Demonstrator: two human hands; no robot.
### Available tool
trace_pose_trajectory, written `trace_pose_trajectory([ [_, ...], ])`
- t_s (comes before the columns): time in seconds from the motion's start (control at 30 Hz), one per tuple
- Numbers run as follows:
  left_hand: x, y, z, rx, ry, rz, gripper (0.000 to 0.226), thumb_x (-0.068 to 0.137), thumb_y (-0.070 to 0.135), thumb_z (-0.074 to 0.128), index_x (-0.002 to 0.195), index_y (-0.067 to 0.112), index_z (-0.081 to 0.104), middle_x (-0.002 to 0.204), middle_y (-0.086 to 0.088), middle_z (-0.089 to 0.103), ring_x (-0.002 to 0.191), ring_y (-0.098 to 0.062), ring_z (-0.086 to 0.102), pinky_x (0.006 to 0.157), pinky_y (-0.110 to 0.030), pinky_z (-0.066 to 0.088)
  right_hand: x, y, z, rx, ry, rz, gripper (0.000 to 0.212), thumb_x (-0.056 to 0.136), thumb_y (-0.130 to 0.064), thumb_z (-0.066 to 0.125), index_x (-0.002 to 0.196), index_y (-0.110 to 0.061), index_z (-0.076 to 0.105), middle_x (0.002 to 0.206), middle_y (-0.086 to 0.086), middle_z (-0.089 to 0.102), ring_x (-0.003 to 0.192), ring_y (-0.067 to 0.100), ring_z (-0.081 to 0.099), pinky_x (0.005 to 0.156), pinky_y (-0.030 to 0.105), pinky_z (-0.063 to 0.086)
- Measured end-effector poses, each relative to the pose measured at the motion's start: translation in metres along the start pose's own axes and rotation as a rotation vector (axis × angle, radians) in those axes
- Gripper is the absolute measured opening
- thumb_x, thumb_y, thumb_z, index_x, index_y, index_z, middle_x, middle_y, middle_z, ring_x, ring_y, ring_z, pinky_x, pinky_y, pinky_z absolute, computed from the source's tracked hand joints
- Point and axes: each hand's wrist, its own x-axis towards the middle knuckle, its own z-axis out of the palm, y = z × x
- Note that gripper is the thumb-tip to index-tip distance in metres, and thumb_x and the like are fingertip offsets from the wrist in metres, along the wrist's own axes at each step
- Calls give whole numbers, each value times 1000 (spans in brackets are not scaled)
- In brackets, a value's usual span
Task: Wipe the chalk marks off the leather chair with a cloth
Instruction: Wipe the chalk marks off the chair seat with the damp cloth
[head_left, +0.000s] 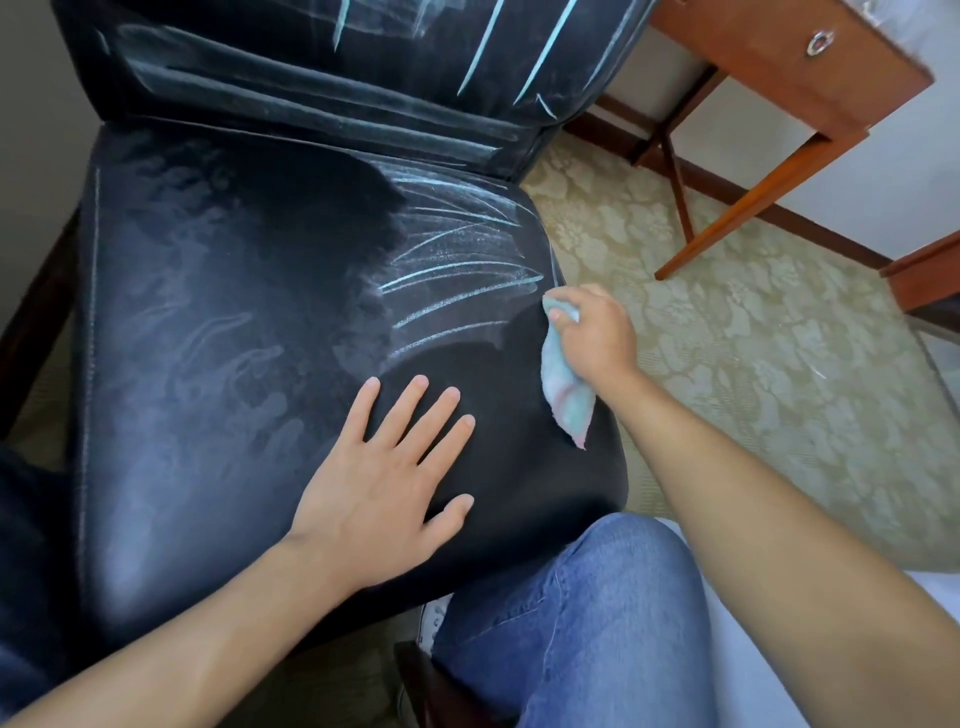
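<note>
Head view: a black leather chair (234, 322) fills the left and centre of the frame, its seat toward the bottom and its backrest across the top. White chalk marks (457, 270) fan out in curved strokes over the right-centre part of the seat, and longer streaks run down the backrest at the upper centre. The left half of the seat carries only a faint, smeared haze.

The left hand (384, 478) lies flat on the front part of the seat, just below the centre of the frame, fingers straight and spread, grasping nothing. The right hand (592, 335), right of centre, is curled round a pale green and pink cloth (566, 384) at the right edge of the seat, just below the lowest chalk strokes. The bunched top of the cloth shows at the fingertips, and its loose end hangs down onto the leather beneath the wrist.

A knee in blue jeans (571, 613) sits at the bottom centre, against the front edge of the seat. A patterned green carpet (727, 322) covers the right side, and a wooden worktop (779, 67) with slanted legs stands in the upper right corner.
</note>
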Motion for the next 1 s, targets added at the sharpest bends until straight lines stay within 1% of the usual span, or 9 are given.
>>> trace_pose_trajectory([
  [0.07, -1, -1, 0, 2, 0, 1, 74, 101, 64, 37, 158, 18, 44, 168, -10, 34, 156, -39, 27, 123, -67, 18, -7, -12, 11, 5, 12, -34, 23, 91, -16, 66, 103, -32, 77, 115, -11, 64, 110, 22, 58, 95, 36, 46],
  [0.2, 1, 0, 0, -9, -5, -3, 74, 101, 64, 36, 158, 19, 44, 168, -10, 34, 156, -39, 27, 122, -67, 19, -18, -23, 2, 201, -356, -247, 27, 82, -7, 76, 101, -25, 81, 110, -10, 69, 106, 8, 62, 98, 23, 45],
  [0.33, 0, -1, -1, -14, -27, 3, 74, 101, 65, 35, 158, 19, 43, 168, -9, 33, 157, -39, 25, 123, -67, 18, -12, -17, 6, -9, 27, 45, 24, 92, -17, 63, 102, -35, 76, 112, -10, 60, 110, 23, 57, 92, 35, 45],
  [0.5, 0, -1, 1, -24, -18, 0, 74, 101, 65, 37, 157, 18, 45, 168, -10, 34, 156, -40, 26, 122, -67, 19, -34, -35, 8, 166, -342, -294, 24, 86, -13, 74, 103, -29, 80, 108, -15, 66, 107, 12, 61, 97, 28, 45],
  [0.63, 0, -3, 1, -39, -33, 6, 74, 100, 65, 37, 158, 19, 45, 168, -9, 34, 156, -39, 26, 123, -67, 19, -19, -29, 4, -62, 11, 24, 21, 90, -15, 63, 97, -31, 76, 108, -6, 61, 107, 25, 58, 90, 38, 46],
  [0.67, 0, -3, 1, -44, -34, 6, 74, 100, 65, 37, 157, 19, 45, 167, -9, 35, 156, -39, 27, 123, -67, 19, -25, -35, 11, -52, 13, -4, 22, 89, -14, 63, 95, -30, 76, 107, -7, 61, 106, 25, 58, 89, 38, 47],
  [0.8, 1, -4, 1, -73, -55, -2, 74, 100, 65, 35, 156, 19, 47, 167, -9, 36, 156, -38, 28, 124, -65, 21, -50, -51, 14, 93, -386, -370, 23, 90, -20, 72, 107, -34, 78, 113, -17, 63, 112, 11, 57, 99, 27, 42],
  [0.93, 1, -9, -4, -89, -101, 21, 73, 98, 65, 35, 154, 21, 50, 166, -9, 39, 155, -36, 31, 124, -60, 20, -36, -44, 17, 52, -14, -48, 24, 94, -21, 66, 112, -35, 75, 117, -12, 62, 112, 20, 57, 95, 33, 44],
  [1.0, -1, -15, -6, -97, -108, 33, 74, 96, 67, 36, 152, 21, 54, 164, -9, 42, 153, -34, 35, 123, -57, 19, -45, -58, 29, 32, -40, -124, 23, 94, -18, 66, 110, -31, 76, 117, -10, 64, 110, 21, 56, 96, 34, 43],
])
